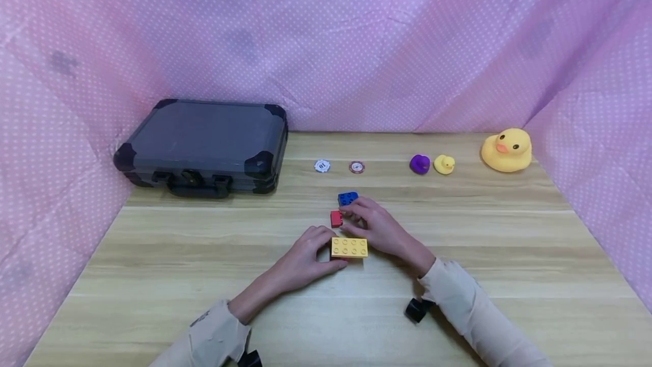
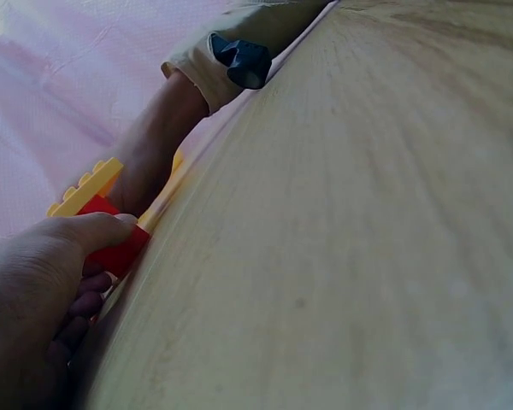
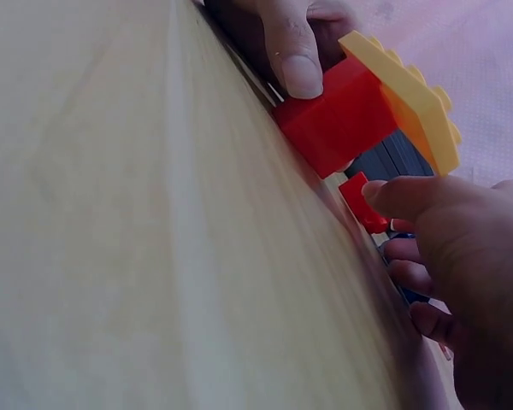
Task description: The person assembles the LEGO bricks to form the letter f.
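My left hand (image 1: 305, 259) grips a large red block (image 3: 338, 115) between thumb and fingers, close to the tabletop. On top of that block sits a yellow brick (image 1: 349, 247) with two rows of studs, overhanging it toward the right. My right hand (image 1: 374, 225) reaches just beyond, its thumb and index finger at opposite edges of a small red brick (image 1: 336, 219), pinching it. That brick's studs face right. Behind it lies a blue brick (image 1: 347, 198), studs up, partly covered by the right fingers.
A closed grey case (image 1: 204, 135) with black corners stands at the back left. Two poker chips, one white (image 1: 322, 166) and one red-brown (image 1: 357, 167), lie behind the bricks. Farther right are a purple duck (image 1: 420, 164), a small yellow duck (image 1: 444, 164) and a large yellow duck (image 1: 506, 150).
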The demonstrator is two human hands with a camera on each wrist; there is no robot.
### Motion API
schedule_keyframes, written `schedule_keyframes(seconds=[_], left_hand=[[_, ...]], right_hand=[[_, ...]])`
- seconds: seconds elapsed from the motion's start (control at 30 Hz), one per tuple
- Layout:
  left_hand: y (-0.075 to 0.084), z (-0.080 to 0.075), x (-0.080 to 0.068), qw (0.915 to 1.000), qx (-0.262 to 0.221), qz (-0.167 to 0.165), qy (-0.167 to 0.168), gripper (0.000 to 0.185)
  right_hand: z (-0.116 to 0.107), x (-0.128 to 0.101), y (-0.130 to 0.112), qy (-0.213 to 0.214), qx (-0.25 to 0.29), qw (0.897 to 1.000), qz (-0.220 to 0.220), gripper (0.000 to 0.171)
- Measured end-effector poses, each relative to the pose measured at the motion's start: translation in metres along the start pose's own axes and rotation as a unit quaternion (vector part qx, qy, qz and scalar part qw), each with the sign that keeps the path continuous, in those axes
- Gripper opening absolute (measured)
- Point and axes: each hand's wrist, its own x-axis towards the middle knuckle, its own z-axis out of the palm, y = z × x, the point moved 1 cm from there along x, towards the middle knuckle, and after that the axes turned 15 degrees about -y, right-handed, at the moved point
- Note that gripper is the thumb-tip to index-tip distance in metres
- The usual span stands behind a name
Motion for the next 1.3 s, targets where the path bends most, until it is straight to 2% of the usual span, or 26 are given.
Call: schedule_keyframes(seconds=[0.27, 0.57, 0.87, 1.3], left_hand=[[0.0006, 0.0006, -0.0002, 1.0000, 0.001, 0.003, 0.001, 0.030], [0.0004, 0.0017, -0.0003, 1.0000, 0.006, 0.006, 0.000, 0.027], [-0.0003, 0.0013, -0.0001, 1.0000, 0.000, 0.007, 0.006, 0.028], [0.0013, 0.0005, -0.0011, 0.9999, -0.001, -0.011, -0.003, 0.030]], right_hand=[[0.0031, 0.0001, -0.0005, 0.017, -0.035, 0.999, -0.004, 0.033], [0.0037, -0.0007, -0.0021, 0.024, -0.039, 0.999, -0.005, 0.028], [-0.0017, -0.0037, 0.0015, 0.016, 0.062, 0.998, 0.002, 0.025], [-0.0057, -0.0072, 0.0017, 0.022, 0.114, 0.993, -0.007, 0.025]])
